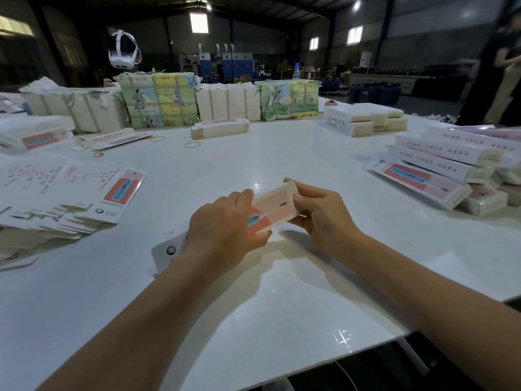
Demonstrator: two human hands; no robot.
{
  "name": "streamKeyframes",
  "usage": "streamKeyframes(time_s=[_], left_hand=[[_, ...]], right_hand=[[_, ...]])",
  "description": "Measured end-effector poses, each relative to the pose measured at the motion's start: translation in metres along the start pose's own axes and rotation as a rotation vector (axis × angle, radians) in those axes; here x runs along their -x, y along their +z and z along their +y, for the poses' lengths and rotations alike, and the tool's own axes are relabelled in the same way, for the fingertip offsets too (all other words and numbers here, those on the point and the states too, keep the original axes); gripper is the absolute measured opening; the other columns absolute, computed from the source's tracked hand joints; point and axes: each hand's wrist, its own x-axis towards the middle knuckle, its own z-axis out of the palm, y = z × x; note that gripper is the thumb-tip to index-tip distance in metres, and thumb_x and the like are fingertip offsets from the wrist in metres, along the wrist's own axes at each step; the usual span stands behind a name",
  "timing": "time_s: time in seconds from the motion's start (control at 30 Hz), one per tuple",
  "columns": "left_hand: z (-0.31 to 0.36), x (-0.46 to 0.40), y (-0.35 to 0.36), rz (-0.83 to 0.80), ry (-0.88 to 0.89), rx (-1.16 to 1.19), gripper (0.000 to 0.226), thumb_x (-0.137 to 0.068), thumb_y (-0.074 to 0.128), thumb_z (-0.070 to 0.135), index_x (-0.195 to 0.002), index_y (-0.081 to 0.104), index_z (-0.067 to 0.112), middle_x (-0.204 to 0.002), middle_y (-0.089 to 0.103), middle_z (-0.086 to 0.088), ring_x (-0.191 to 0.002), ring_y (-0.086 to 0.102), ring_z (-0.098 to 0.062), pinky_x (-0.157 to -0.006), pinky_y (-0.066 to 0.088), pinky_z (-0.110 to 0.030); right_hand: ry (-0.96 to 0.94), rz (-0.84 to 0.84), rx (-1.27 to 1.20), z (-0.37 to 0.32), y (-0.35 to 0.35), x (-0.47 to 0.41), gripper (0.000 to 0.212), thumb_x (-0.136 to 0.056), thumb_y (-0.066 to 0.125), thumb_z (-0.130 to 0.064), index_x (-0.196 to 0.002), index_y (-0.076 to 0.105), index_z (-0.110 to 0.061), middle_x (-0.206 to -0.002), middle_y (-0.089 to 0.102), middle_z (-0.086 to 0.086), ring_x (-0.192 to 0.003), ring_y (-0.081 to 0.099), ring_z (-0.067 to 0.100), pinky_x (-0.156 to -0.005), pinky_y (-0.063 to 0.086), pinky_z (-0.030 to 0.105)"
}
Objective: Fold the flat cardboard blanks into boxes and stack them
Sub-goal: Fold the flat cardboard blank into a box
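Head view: we hold one box (275, 208) in both hands, low over the tabletop (253, 159), its folding almost done.
Our left hand (222, 230) grips its near-left end and our right hand (318, 214) pinches its far-right end. Its long axis runs from near left to far right. Finished boxes (445, 170) are stacked at right; many flat blanks (70, 198) wait at left.
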Motion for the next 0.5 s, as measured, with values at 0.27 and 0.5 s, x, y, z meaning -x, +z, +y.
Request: streamKeyframes(time_s=[0.27, 0.5], left_hand=[[0.006, -0.002, -0.002, -0.006, 0.014, -0.012, 0.070, -0.081, 0.054, 0.063, -0.134, 0.039, 0.020, -0.118, 0.058, 0.002, -0.094, 0.059, -0.019, -0.077, 0.049, -0.030], [0.009, -0.001, -0.006, 0.013, 0.019, 0.018, 0.074, -0.081, 0.055, 0.062, -0.138, 0.036, 0.019, -0.121, 0.057, 0.002, -0.097, 0.059, -0.018, -0.079, 0.052, -0.030]], right_hand=[[-0.276, 0.088, 0.385, 0.000, 0.006, 0.012, 0.042, -0.097, 0.043, -0.010, -0.078, 0.075, -0.031, -0.087, 0.073, 0.004, -0.084, 0.067, 0.028, -0.081, 0.058, 0.037], [-0.514, 0.114, 0.641, -0.001, 0.004, 0.022, 0.023, -0.096, 0.046, -0.009, -0.087, 0.068, -0.008, -0.080, 0.068, 0.015, -0.062, 0.052, 0.022, -0.060, 0.044, 0.024]])
